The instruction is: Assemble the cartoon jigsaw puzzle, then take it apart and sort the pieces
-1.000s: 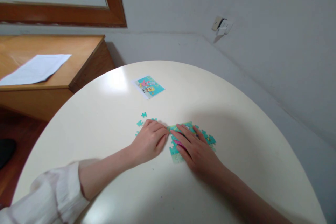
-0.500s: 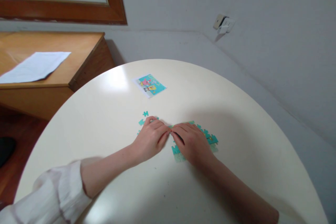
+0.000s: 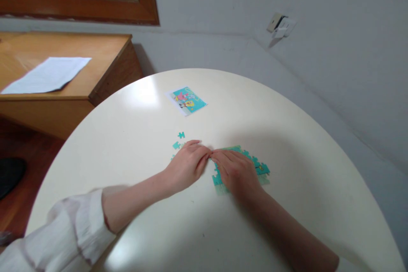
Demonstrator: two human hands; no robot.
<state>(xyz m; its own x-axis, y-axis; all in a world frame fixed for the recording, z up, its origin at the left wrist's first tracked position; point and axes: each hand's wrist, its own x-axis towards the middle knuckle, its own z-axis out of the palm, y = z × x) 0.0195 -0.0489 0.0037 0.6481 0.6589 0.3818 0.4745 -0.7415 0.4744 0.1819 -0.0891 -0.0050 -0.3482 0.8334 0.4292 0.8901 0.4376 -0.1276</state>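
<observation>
A partly joined jigsaw puzzle (image 3: 219, 180), teal with a pale green border, lies on the white round table (image 3: 143, 238). My right hand (image 3: 240, 172) rests over it and covers its middle, fingers bent and pressed together at the tips. Coming from the left, my left hand (image 3: 186, 165) meets those fingertips at the puzzle's left side, its own fingers closed in a pinch. Whatever sits between the touching fingertips is hidden. Loose teal puzzle pieces, among them one piece (image 3: 181, 135) and another (image 3: 176, 145), lie just beyond my left hand, which partly hides others.
Farther back on the table is a picture card (image 3: 191, 102) with cartoon figures on teal. A wooden desk (image 3: 108, 61) with a white sheet (image 3: 51, 74) stands at the left. Behind the table is a wall with a socket and plug (image 3: 282, 25).
The whole view has shifted slightly, so the table and hands appear a little farther right. Both hands keep their fingertips together, with the left fingers slightly more drawn in.
</observation>
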